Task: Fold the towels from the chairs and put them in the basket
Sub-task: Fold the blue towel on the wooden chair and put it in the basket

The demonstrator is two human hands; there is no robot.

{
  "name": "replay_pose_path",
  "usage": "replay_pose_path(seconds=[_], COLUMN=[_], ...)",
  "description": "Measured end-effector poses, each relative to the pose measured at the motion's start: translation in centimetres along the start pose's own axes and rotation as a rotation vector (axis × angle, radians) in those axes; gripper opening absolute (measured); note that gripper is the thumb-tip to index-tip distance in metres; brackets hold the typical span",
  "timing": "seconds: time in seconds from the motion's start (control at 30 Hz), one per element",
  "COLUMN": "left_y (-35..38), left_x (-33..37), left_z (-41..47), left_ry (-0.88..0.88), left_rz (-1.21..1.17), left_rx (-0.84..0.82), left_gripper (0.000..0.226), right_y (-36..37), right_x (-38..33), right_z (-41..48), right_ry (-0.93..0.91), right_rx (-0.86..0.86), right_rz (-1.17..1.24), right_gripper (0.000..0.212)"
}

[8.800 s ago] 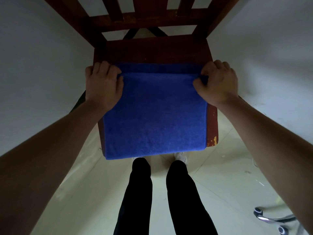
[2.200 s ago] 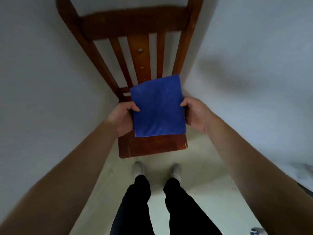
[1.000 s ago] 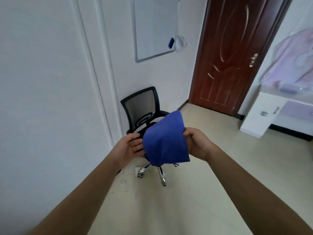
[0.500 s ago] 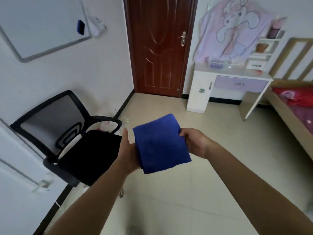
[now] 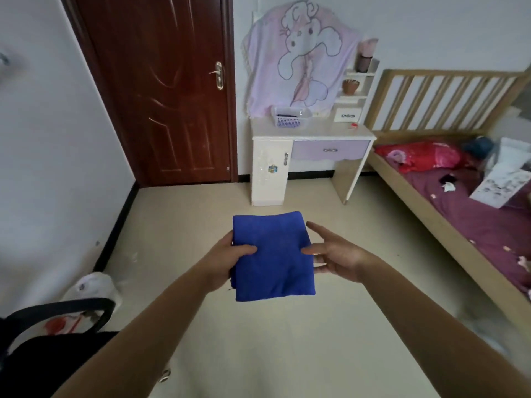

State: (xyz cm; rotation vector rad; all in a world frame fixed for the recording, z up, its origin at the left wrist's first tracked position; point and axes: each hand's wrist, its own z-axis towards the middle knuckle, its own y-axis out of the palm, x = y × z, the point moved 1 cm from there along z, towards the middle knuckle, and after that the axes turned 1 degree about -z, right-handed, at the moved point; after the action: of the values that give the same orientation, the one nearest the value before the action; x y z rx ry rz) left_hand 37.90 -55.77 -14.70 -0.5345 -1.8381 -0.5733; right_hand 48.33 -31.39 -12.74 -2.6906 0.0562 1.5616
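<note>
Here, the left hand's (image 5: 222,261) fingers (image 5: 245,249) are pinching the folded blue terry towel (image 5: 271,255) at centre frame, while the right hand (image 5: 337,258), fingers spread loose, is merely touching its edge. Folding looks finished; carrying and dropping it in are remaining. The lilac plastic basket (image 5: 290,117) is sitting on the white counter (image 5: 311,133) above, well apart across bare floor; nothing is blocking the way. A black office chair (image 5: 51,349) is standing lower left.

Dark door (image 5: 161,90), white desk (image 5: 310,150), slatted bed (image 5: 448,196), beige floor (image 5: 258,340).
</note>
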Motion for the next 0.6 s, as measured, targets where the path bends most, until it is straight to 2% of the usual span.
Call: replay_pose_path(seconds=[0.1,0.37,0.47,0.6], left_y=[0.6,2.9,3.9,4.1], left_x=[1.5,5.2,8.0,12.1], left_z=[6.5,26.5,34.0,43.6], left_ry=[-0.01,-0.029,-0.034,-0.03], left_rz=[0.001,0.119,0.202,0.206], left_rx=[-0.036,-0.06,-0.005,0.033], left_gripper=[0.049,0.073,0.083,0.071], right_y=[-3.9,-17.3,-22.6,-29.1], right_x=[-1.2,-3.5,-6.1,-11.2], right_z=[3.2,16.0,21.2,27.9], right_ry=[-0.059,-0.11,-0.11,-0.137], right_rx=[0.051,0.062,0.059,0.05], right_rz=[-0.017,0.088,0.111,0.123], right_gripper=[0.095,0.081,0.08,0.077])
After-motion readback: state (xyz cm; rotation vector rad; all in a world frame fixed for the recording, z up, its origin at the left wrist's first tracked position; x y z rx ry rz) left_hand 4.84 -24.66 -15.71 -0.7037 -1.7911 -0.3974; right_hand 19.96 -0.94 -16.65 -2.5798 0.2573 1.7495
